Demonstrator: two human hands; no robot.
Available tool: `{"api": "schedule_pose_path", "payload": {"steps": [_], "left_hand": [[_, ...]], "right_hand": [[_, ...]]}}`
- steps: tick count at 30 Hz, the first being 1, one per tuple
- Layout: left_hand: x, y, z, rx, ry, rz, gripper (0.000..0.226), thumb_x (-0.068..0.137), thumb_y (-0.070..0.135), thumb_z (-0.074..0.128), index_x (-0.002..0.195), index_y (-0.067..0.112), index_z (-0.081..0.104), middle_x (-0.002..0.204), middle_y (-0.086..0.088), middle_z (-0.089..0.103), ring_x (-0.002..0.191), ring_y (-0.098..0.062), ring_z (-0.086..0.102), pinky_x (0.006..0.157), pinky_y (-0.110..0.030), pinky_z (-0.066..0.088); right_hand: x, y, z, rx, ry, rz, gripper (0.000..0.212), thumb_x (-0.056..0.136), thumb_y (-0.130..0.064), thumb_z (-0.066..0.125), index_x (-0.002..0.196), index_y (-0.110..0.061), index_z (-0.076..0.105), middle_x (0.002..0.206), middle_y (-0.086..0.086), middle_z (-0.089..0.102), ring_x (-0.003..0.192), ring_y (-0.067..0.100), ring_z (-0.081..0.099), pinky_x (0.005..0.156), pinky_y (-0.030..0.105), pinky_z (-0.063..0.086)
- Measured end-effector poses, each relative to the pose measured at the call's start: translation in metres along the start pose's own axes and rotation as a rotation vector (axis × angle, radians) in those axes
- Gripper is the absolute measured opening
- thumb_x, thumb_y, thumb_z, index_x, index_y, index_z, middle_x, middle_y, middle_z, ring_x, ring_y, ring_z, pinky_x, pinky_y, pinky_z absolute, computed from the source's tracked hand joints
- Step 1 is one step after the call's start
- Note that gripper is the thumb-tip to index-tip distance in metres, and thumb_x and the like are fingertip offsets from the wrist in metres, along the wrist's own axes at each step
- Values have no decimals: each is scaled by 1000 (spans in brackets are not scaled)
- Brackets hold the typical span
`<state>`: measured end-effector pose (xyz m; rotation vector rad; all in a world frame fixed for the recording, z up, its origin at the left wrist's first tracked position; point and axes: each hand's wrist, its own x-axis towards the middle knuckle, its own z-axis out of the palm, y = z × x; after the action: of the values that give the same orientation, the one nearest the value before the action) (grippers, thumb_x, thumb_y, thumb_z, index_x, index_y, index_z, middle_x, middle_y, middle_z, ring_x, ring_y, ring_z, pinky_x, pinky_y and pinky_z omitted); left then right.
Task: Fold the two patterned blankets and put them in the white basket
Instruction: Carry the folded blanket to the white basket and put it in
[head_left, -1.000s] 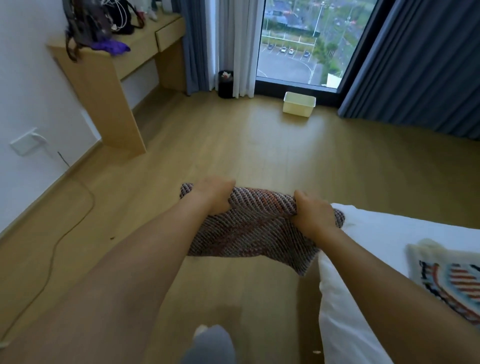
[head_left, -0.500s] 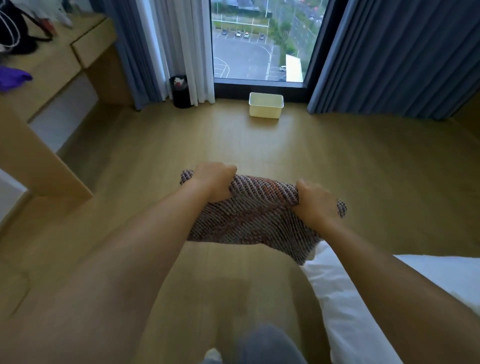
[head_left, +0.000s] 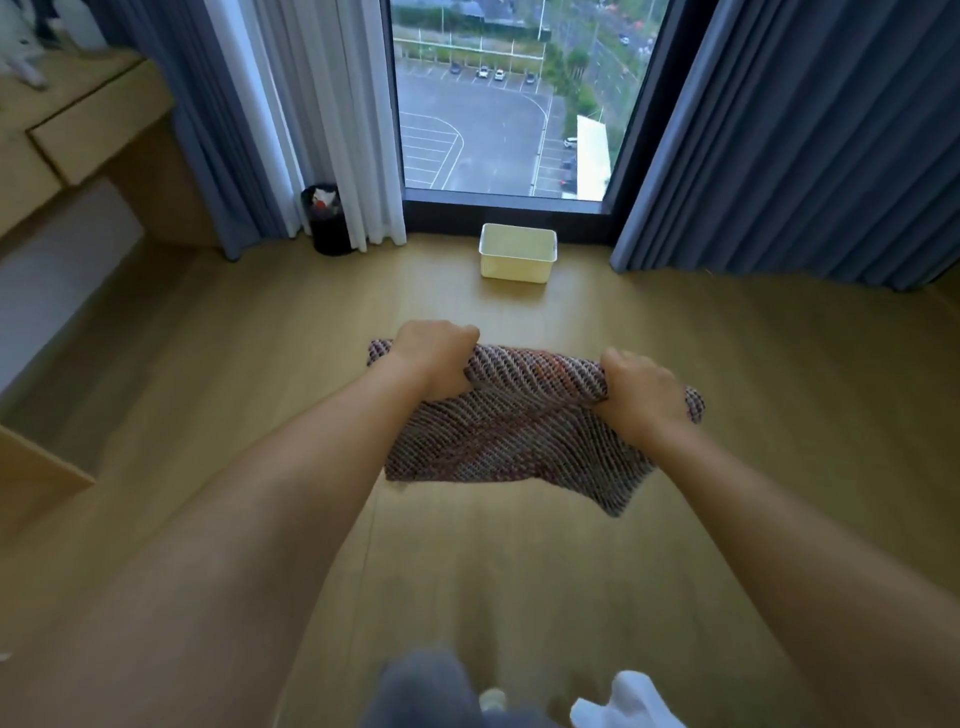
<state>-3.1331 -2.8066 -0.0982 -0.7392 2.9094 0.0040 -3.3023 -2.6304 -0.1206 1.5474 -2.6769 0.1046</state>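
A folded blanket (head_left: 514, 441) with a red, grey and white woven pattern hangs in the air in front of me, above the wooden floor. My left hand (head_left: 434, 353) grips its top edge near the left corner. My right hand (head_left: 641, 387) grips the same edge near the right corner. The white basket (head_left: 518, 252) stands on the floor under the window, beyond the blanket and apart from it. Its inside looks empty. The second patterned blanket is out of view.
A black waste bin (head_left: 328, 221) stands left of the basket by the white curtain (head_left: 322, 119). A wooden desk (head_left: 78, 135) runs along the left wall. Dark blue curtains (head_left: 800, 140) hang at the right. A white bed corner (head_left: 631, 699) shows at the bottom.
I have moved forward toward the window with the blanket held in both hands. The basket is nearer and more central, and the bed and second blanket have dropped out of view.
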Motion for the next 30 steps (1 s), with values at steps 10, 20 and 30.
{"api": "schedule_pose_path", "payload": {"steps": [10, 20, 30], "left_hand": [[239, -73, -19, 10, 36, -11, 39, 80, 52, 59, 86, 19, 40, 94, -6, 62, 77, -25, 50, 63, -33, 39], [485, -130, -49, 18, 39, 44, 36, 79, 48, 63, 87, 21, 40, 92, -4, 62, 72, -21, 46, 62, -33, 42], [737, -167, -57, 11, -14, -17, 44, 80, 55, 60, 99, 17, 49, 97, -4, 64, 86, -26, 60, 71, -34, 50]], "right_hand": [[246, 69, 25, -51, 11, -30, 33, 83, -33, 65, 81, -16, 36, 88, 6, 57, 79, 26, 52, 62, 33, 34], [464, 142, 37, -20, -24, 46, 26, 84, -24, 61, 82, -17, 36, 91, 8, 56, 84, 30, 54, 63, 34, 34], [710, 247, 86, 13, -51, 12, 18, 86, -28, 58, 89, -16, 44, 96, 7, 59, 89, 29, 57, 65, 34, 36]]}}
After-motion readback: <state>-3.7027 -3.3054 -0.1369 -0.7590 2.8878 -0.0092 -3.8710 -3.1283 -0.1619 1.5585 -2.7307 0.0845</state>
